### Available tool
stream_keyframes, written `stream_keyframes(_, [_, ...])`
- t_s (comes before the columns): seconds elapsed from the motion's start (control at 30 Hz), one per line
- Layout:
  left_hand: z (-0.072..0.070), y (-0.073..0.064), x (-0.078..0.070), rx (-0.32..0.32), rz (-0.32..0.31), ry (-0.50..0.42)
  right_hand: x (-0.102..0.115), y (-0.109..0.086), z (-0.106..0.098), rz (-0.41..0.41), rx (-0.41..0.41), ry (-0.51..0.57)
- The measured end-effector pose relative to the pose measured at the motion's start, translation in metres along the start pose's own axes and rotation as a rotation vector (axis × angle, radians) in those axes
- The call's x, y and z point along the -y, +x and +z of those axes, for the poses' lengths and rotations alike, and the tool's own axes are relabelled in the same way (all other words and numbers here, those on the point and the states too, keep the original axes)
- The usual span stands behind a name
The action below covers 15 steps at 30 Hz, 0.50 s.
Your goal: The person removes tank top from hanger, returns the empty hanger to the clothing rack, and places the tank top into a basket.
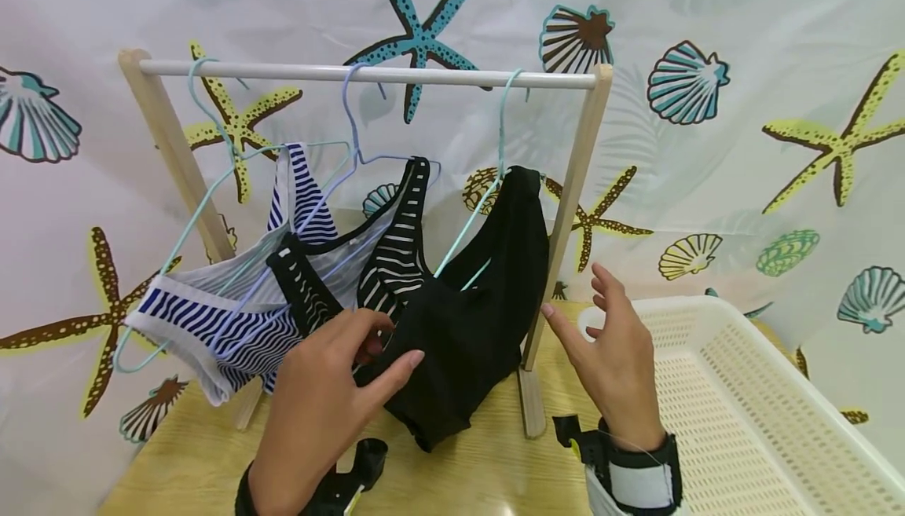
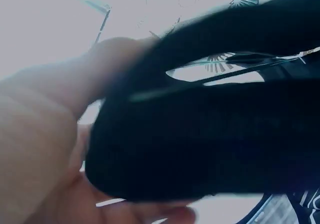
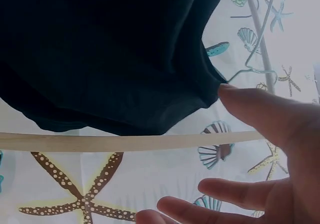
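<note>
A black sleeveless top (image 1: 459, 343) hangs on a mint-green wire hanger (image 1: 501, 131) at the right end of a small clothes rail. My left hand (image 1: 328, 398) is at its near left side, thumb and fingers spread apart. In the left wrist view, dark cloth (image 2: 200, 139) overlaps the thumb and fills the space above the fingers. To the right of the top, my right hand (image 1: 615, 351) is raised with thumb and fingers apart. The right wrist view has its thumb (image 3: 265, 109) close by the top's edge, with nothing in the grasp.
The white rail (image 1: 283, 70) has wooden posts and stands on a wooden table (image 1: 488, 477). A blue-striped top (image 1: 233, 335) and a black-and-white striped top (image 1: 399, 253) hang further left. At right stands a white plastic basket (image 1: 714, 312). Behind is a seashell-patterned curtain (image 1: 742, 186).
</note>
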<state>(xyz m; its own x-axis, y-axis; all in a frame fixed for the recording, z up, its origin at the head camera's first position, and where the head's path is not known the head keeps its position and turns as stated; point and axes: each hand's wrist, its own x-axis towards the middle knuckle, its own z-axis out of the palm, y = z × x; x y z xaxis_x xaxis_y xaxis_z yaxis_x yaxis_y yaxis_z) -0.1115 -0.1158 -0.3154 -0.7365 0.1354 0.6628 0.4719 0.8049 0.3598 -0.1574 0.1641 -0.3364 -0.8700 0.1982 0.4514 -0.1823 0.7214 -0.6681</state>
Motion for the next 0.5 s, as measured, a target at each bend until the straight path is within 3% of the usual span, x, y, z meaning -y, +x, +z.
stream_keyframes(0.2, [-0.001, 0.003, 0.005, -0.143, 0.024, -0.004, -0.006, 0.009, 0.01, -0.006, -0.019, 0.001])
stream_keyframes(0.37, [0.002, 0.006, 0.009, -0.155, -0.013, -0.005, -0.01, 0.018, 0.017, -0.038, -0.062, 0.015])
stream_keyframes(0.5, [0.004, 0.007, 0.011, -0.151, -0.03, -0.012, -0.015, 0.023, 0.023, -0.052, -0.042, 0.051])
